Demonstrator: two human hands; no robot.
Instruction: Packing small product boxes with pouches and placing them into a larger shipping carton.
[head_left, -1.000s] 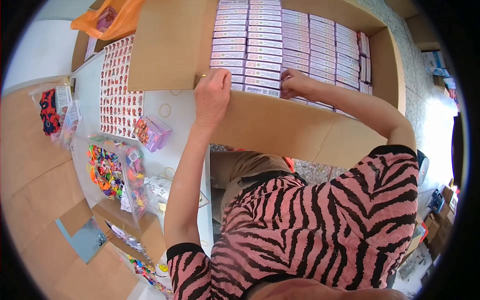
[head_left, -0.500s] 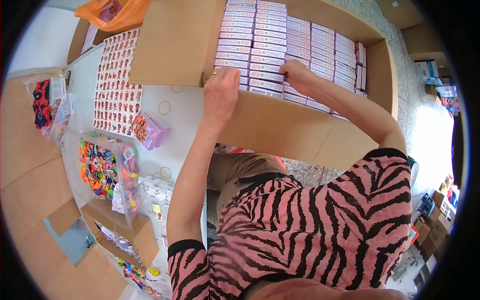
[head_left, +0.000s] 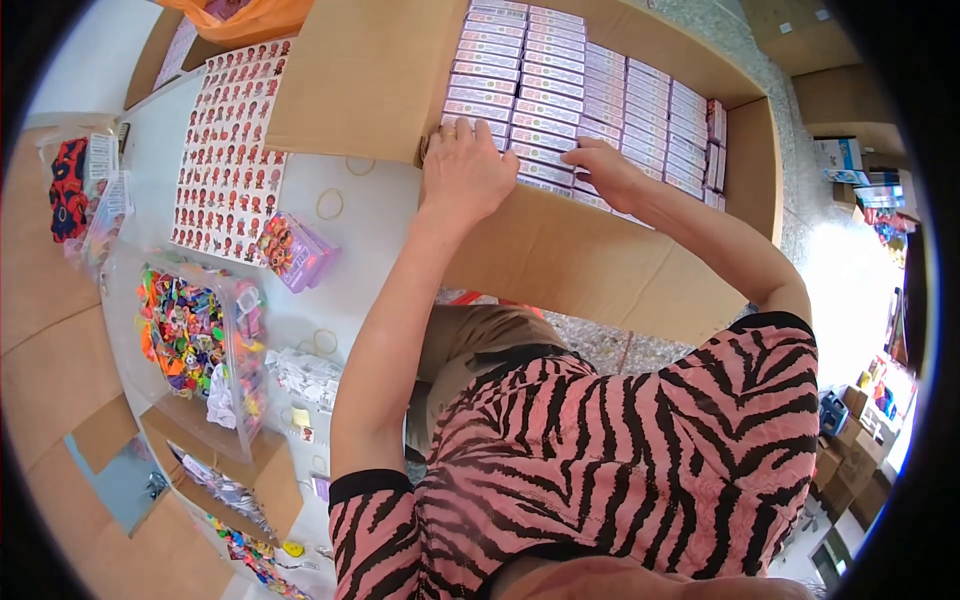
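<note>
A large cardboard carton [head_left: 600,262] stands open with rows of small purple-and-white boxes [head_left: 554,88] packed on edge inside. My left hand [head_left: 468,170], a ring on one finger, lies over the near left boxes beside the carton's left edge. Its fingers rest on their tops, with the thumb held apart. My right hand [head_left: 612,174] reaches in from the right and touches the near end of the second row. Its thumb and forefinger are apart, and neither hand is lifting a box. The undersides of my fingers are hidden.
On the white table to the left lie a sheet of red figure stickers [head_left: 232,140], a loose purple box [head_left: 298,254] and rubber bands [head_left: 330,204]. A clear plastic tub [head_left: 237,350] holds colourful small toys. An orange bag [head_left: 235,22] sits at the far left.
My left hand has moved from the carton's edge right and slightly up onto the near boxes, its thumb spreading. My right hand has shifted slightly down along the row. The view has shifted slightly.
</note>
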